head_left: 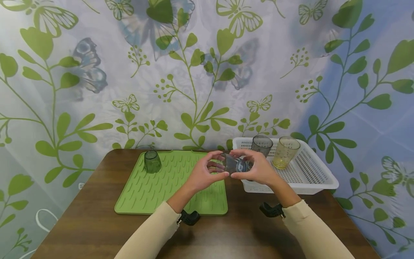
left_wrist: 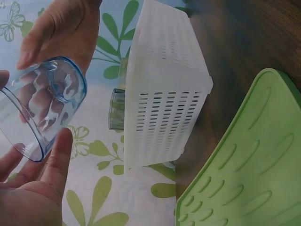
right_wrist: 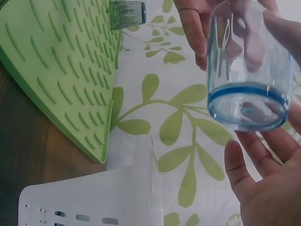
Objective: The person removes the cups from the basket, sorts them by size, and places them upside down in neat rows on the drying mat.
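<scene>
My left hand (head_left: 201, 173) and right hand (head_left: 260, 168) together grip a clear bluish glass (head_left: 233, 164), tipped sideways in the air, its base toward my right. Beyond my right hand, a white perforated basket (head_left: 291, 188) holds a grey glass (head_left: 261, 145) and a yellow glass (head_left: 284, 154); leftward, a green mat (head_left: 181, 176) bears a green glass (head_left: 152, 162) near its far corner.

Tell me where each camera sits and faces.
Head: on the head, facing forward and down at the blue-tinted tumbler; shows left grip, right grip, sleeves.
Left wrist: on that wrist, facing tumbler and white basket; shows both grips.
Right wrist: likewise, facing tumbler and green drying mat; shows both grips.
Wrist views share tumbler and mat.
</scene>
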{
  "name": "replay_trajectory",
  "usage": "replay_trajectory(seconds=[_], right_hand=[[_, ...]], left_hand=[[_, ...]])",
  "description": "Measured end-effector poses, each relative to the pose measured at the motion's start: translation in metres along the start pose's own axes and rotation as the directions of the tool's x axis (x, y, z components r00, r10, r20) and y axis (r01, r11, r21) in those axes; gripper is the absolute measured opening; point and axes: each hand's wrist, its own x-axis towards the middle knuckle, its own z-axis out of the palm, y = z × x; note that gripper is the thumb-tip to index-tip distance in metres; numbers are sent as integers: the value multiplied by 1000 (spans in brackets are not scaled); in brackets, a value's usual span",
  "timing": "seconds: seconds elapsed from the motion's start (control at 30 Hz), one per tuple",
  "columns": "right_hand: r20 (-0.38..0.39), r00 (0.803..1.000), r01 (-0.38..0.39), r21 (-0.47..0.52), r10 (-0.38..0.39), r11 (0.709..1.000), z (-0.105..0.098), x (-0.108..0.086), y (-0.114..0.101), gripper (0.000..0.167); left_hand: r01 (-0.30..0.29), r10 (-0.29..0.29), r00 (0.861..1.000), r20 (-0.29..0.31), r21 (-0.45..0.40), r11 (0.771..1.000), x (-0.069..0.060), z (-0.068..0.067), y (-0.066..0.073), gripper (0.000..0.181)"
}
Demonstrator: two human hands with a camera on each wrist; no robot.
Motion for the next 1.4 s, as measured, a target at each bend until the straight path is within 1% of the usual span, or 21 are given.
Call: replay_trajectory(seconds=[0.13, 0.3, 0.43, 0.53, 0.63, 0.73, 0.83, 1.03, 1.2, 1.4], right_hand=[[-9, 1000, -6, 105, 7, 994, -2, -4, 5, 66], [11, 999, -51, 248, 50, 967, 0, -11, 10, 66], [16, 998, -59, 361, 57, 931, 4, -14, 11, 66], [20, 998, -67, 440, 64, 895, 8, -15, 12, 66], [36, 996, -85, 499, 77, 863, 11, -16, 11, 68], [54, 996, -93, 527, 76, 845, 14, -18, 9, 70], [60, 996, -86, 539, 64, 838, 17, -18, 9, 70], [62, 994, -105, 532, 86, 840, 20, -19, 7, 69], [61, 994, -108, 553, 90, 826, 24, -20, 7, 67], [30, 996, -82, 557, 79, 827, 32, -20, 7, 63]], left_hand=[[-21, 21, 1000, -5, -41, 999, -3, -1, 0, 67], [-34, 33, 999, -16, -73, 997, -7, -1, -1, 69], [-44, 43, 999, -17, -109, 993, -9, -1, -1, 71], [-54, 52, 999, -16, -134, 989, -11, -1, 0, 71], [-67, 66, 998, -15, -144, 987, -14, -1, -1, 70], [-81, 79, 997, -16, -139, 987, -15, -1, -3, 70], [-94, 93, 996, -18, -138, 986, -16, -1, -5, 70], [-111, 109, 994, -27, -131, 985, -18, -1, -6, 69], [-94, 92, 995, -27, -130, 987, -20, -1, -7, 71], [-78, 75, 997, -25, -147, 986, -24, -2, -8, 71]])
